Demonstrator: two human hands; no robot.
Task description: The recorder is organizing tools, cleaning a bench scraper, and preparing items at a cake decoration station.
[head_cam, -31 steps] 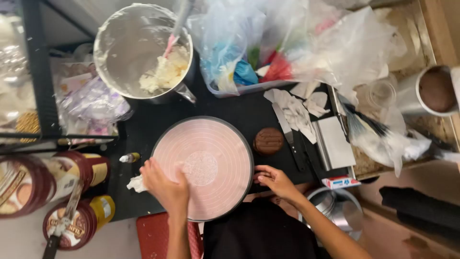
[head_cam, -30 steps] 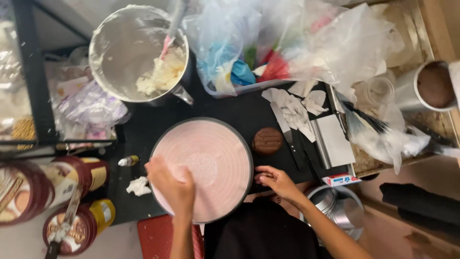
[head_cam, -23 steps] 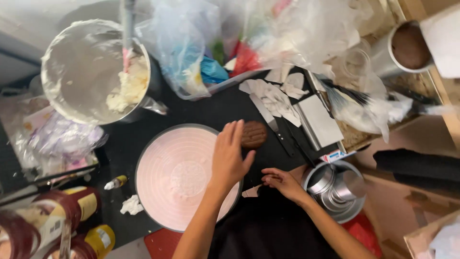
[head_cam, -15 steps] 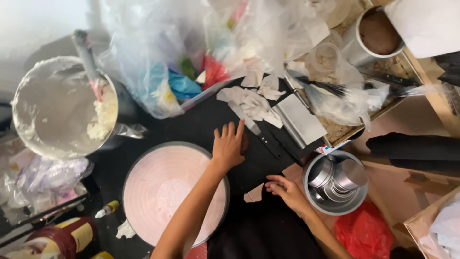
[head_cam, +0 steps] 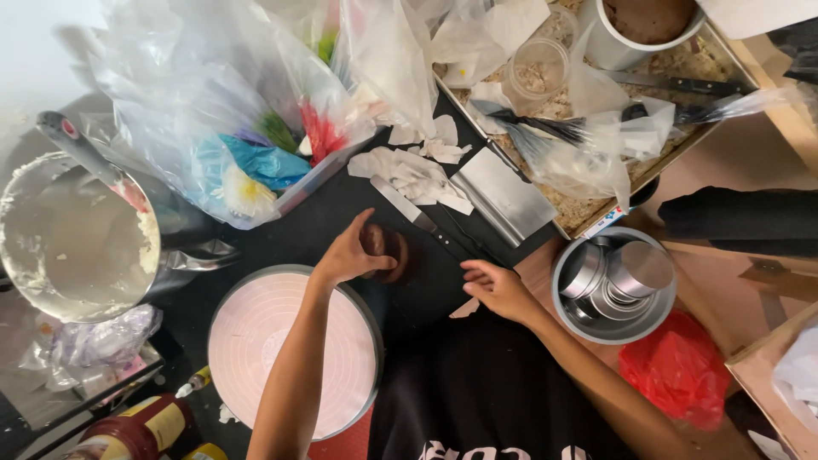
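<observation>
While the left hand (head_cam: 351,251) grips a brown disc (head_cam: 388,252), the right hand (head_cam: 498,290) rests half-open.

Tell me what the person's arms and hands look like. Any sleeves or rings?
Both arms are bare to the edge of the picture, with no sleeves showing. The left hand and right hand wear no gloves, and no rings or watch show.

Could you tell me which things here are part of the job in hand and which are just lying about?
In hand: left hand on the brown disc; pink turntable beside it; right hand on the table edge.

Lying about: mixing bowl, piping bags, scraper, tin of cutters, red bag.
</observation>
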